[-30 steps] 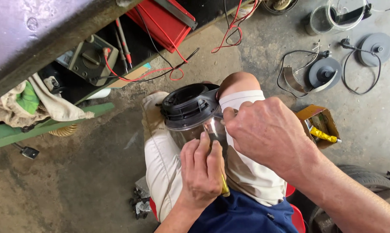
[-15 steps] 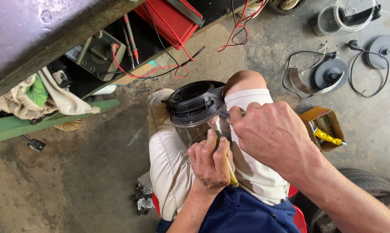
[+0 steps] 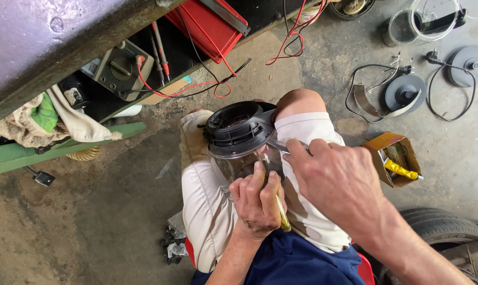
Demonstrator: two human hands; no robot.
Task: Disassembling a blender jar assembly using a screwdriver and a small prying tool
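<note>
A clear glass kettle jug with a black round base (image 3: 238, 132) lies upside down on my lap, between my knees. My left hand (image 3: 257, 203) grips a thin yellow-handled tool (image 3: 282, 215) and presses against the glass body of the jug. My right hand (image 3: 340, 182) reaches in from the right and pinches a small metal piece (image 3: 279, 146) at the rim of the black base. The tool's tip is hidden behind my left fingers.
A multimeter (image 3: 120, 68) with red leads and a red box (image 3: 204, 21) sit under a bench at top. Two round kettle bases (image 3: 405, 92) (image 3: 469, 62) with cords and a glass jug (image 3: 416, 24) lie on the concrete. A small cardboard box (image 3: 392, 155) and a tyre (image 3: 445, 227) are at right.
My left hand has shifted slightly on the jug, and the camera view has drifted a little; both hands stay on the jug.
</note>
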